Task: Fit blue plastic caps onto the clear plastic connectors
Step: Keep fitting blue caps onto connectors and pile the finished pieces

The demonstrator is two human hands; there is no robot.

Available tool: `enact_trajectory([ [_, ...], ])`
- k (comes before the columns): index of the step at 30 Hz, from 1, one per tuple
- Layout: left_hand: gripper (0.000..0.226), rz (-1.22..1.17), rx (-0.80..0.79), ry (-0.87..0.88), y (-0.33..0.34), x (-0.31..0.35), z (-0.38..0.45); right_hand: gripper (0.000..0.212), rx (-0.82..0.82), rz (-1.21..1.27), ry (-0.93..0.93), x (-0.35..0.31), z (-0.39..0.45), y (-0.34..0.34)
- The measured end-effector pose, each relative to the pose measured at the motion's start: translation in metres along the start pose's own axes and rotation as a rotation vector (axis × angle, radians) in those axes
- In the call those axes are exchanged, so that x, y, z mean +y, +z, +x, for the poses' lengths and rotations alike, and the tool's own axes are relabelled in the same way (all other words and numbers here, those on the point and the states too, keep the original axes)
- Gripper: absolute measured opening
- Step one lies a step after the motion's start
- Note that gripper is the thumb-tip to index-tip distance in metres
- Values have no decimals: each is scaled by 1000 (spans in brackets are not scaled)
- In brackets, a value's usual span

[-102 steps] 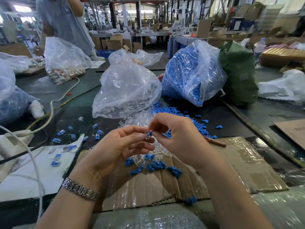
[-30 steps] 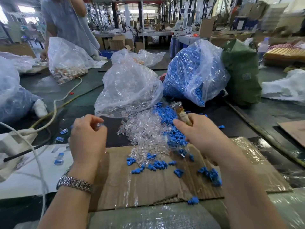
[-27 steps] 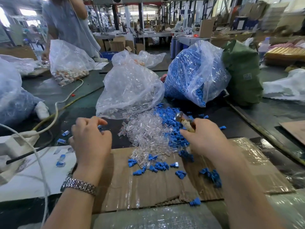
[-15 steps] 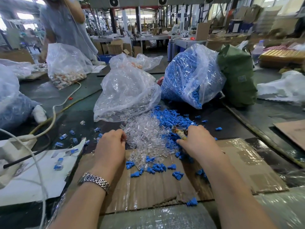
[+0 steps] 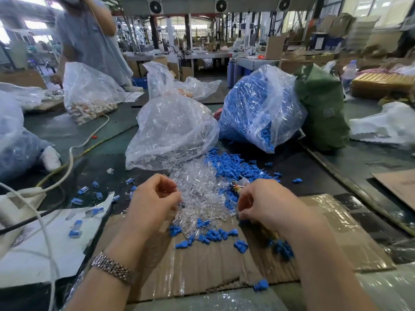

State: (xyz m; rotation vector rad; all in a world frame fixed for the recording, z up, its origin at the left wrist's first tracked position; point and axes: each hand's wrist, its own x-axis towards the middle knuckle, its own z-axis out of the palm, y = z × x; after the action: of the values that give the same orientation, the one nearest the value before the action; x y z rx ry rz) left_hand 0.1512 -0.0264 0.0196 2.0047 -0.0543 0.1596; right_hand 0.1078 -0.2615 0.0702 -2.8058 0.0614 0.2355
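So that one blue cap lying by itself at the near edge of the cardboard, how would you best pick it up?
Pinch the lone blue cap across its sides with thumb and fingertip, coming straight down from above. It lies flat on the cardboard sheet, apart from the other caps, so nothing crowds it. The right hand is nearer than the left hand. Its finer shape is too small to tell.

Factory hall behind the workbench

Daylight is pouring through windows [image 5: 368,5]; three fans [image 5: 221,5] are hanging overhead, cardboard boxes [image 5: 274,47] are crowding distant tables [image 5: 208,55], dark columns [image 5: 155,32] standing between.
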Motion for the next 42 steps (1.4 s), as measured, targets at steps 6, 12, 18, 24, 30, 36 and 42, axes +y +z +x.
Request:
enact_trajectory([
  [6,31,-607,-215,-197,0,9,-4,18,5,-195,-50,-12,1,8],
  [12,17,-784,-336,-242,-1,10,-5,6,157,66,-157,-8,7,10],
  [18,19,-772,-380,-229,2,15,-7,8,266,689,-395,-20,7,15],
  [24,21,-808,-373,-218,4,19,-11,7,287,681,-460,-26,10,23],
  [30,33,-760,-365,-180,5,21,-14,9,280,578,-470,-26,11,28],
  [36,32,-750,-358,-157,5,17,-12,10,266,599,-419,-22,12,22],
  [42,25,-815,-353,-170,2,12,-8,64,193,-11,229,14,17,11],
])
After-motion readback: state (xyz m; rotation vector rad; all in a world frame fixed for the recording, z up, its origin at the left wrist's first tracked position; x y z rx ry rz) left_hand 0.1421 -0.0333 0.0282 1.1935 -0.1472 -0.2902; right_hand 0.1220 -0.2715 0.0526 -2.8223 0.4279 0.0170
